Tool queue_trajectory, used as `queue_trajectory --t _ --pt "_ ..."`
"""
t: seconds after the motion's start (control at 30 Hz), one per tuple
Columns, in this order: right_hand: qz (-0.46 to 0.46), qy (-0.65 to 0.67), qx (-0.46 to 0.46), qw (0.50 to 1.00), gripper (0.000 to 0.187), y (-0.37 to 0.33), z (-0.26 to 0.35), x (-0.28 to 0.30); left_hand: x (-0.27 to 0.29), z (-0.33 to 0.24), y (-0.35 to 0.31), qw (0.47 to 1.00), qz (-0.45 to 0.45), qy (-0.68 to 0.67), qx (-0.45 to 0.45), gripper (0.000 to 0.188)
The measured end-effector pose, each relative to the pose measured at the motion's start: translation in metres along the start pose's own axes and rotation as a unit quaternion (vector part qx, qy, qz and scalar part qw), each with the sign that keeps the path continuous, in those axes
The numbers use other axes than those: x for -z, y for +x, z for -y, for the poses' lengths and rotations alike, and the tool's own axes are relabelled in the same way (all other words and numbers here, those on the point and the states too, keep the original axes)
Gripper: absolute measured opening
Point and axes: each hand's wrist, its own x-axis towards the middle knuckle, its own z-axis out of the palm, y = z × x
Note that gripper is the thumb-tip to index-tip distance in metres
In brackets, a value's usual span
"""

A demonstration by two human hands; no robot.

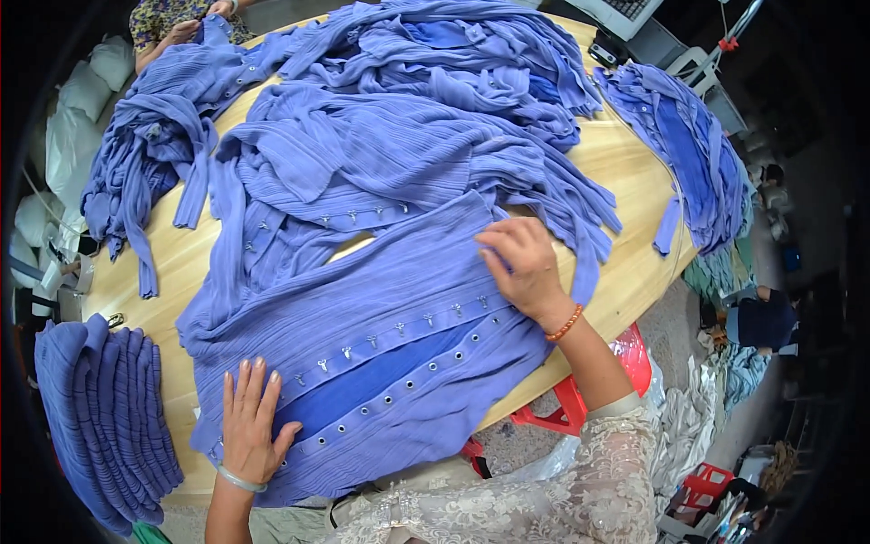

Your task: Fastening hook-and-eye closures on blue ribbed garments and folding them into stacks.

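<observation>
In front of me a periwinkle-blue ribbed cardigan lies spread on the table. One front edge carries a row of metal hooks, the other a row of metal eyelets, and a deeper blue inner layer shows in the gap between them. My left hand rests flat on its lower left part, fingers stretched out and thumb apart. Over the right end of the same garment is my right hand, fingers loosely bent and thumb apart, with nothing visible in it. Whether its fingertips touch the cloth, I cannot tell.
A stack of folded blue garments stands at the table's left edge. More loose blue garments heap across the far side, with another pile at the right. Another person's hand is at the far left. A red stool stands below.
</observation>
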Motion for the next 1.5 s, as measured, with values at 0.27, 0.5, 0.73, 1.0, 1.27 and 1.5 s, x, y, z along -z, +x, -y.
queue_trajectory --t 0.27,0.5,0.73,1.0,1.27,1.5 --pt "0.000 -0.121 0.014 0.993 0.011 -0.004 -0.034 0.001 -0.016 0.007 -0.019 0.998 0.039 0.016 0.038 0.081" --pt "0.017 -0.039 -0.048 0.998 0.008 -0.031 -0.013 0.033 -0.004 -0.014 -0.045 0.998 -0.047 -0.024 0.045 0.061" --pt "0.054 0.004 -0.161 0.985 0.021 -0.080 -0.008 0.058 -0.019 -0.018 -0.101 0.984 -0.098 -0.046 0.141 0.046" --pt "0.067 0.013 -0.126 0.990 0.022 -0.077 0.002 0.062 -0.028 -0.017 -0.116 0.984 -0.099 -0.054 0.140 0.045" --pt "0.135 0.082 -0.274 0.949 0.017 -0.074 -0.002 0.055 -0.026 0.001 -0.136 0.970 -0.098 -0.093 0.202 0.024" --pt "0.111 -0.026 -0.327 0.938 0.013 -0.069 0.007 0.057 -0.026 0.015 -0.121 0.942 -0.170 -0.166 0.236 0.010"
